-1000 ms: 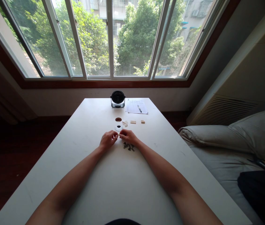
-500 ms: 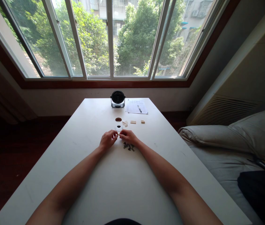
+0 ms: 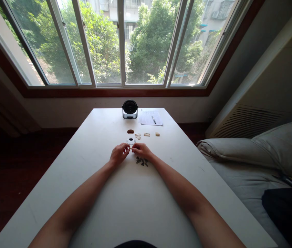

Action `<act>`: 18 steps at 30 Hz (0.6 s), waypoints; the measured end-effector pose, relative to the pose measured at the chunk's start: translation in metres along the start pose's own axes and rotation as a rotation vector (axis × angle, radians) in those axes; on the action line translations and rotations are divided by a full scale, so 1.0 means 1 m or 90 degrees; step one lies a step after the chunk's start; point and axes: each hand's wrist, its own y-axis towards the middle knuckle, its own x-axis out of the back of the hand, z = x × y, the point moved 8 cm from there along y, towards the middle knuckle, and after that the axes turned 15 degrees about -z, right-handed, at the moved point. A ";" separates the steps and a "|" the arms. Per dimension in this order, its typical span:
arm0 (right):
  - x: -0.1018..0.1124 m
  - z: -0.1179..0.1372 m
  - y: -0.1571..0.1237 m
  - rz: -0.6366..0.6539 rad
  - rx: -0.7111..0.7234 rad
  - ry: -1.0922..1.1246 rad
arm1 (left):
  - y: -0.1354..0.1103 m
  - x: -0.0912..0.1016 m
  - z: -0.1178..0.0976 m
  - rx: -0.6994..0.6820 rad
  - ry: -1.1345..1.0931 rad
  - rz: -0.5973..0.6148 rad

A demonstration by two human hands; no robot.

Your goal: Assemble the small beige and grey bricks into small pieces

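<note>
The fingers of the left hand (image 3: 119, 153) and right hand (image 3: 142, 151) meet tip to tip, pinching a small tan piece (image 3: 130, 148) between them, just above the white surface (image 3: 125, 213). Such a slight hold could let it slip or spring away if the two sides press unevenly. Just beyond the fingers sits a clear round disc (image 3: 131, 141) with a dark middle, and past that a brown round opening (image 3: 130, 131); a dropped piece might skitter that way and, if the opening goes through, be lost. Nearer the body, below the right fingers, dark grey pieces (image 3: 142, 161) lie heaped, close enough for the wrist to scatter them. Farther out and rightward are loose pale pieces (image 3: 137, 136) and two studded tan blocks, the nearer (image 3: 146, 134) and the farther (image 3: 157, 134). The fingertips hide most of the gripped piece, so its shape is unclear; whether the pale pieces interlock is too small to tell.
</note>
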 end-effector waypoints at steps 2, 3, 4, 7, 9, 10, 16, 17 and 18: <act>-0.001 -0.001 0.000 0.001 -0.005 0.001 | 0.000 0.000 0.001 0.000 -0.003 0.001; -0.001 -0.002 0.000 0.001 -0.007 0.003 | 0.000 -0.001 0.001 0.000 -0.006 0.002; -0.001 -0.002 0.000 0.002 -0.009 0.005 | 0.000 -0.001 0.001 -0.001 -0.010 0.003; -0.001 -0.003 0.000 -0.001 -0.013 0.009 | -0.001 -0.001 0.001 -0.003 -0.022 0.003; -0.001 -0.003 -0.001 -0.001 -0.018 0.007 | -0.001 -0.001 0.001 -0.003 -0.028 0.001; -0.001 -0.003 -0.001 0.000 -0.021 0.007 | -0.001 -0.001 0.001 -0.003 -0.029 0.000; -0.001 -0.003 0.000 0.005 -0.022 0.005 | -0.001 -0.001 0.000 -0.005 -0.021 -0.005; -0.001 -0.003 0.000 0.005 -0.020 0.005 | -0.001 -0.001 0.000 -0.006 -0.017 -0.006; -0.001 -0.002 0.000 0.004 -0.017 0.006 | -0.001 -0.001 0.000 -0.006 -0.014 -0.006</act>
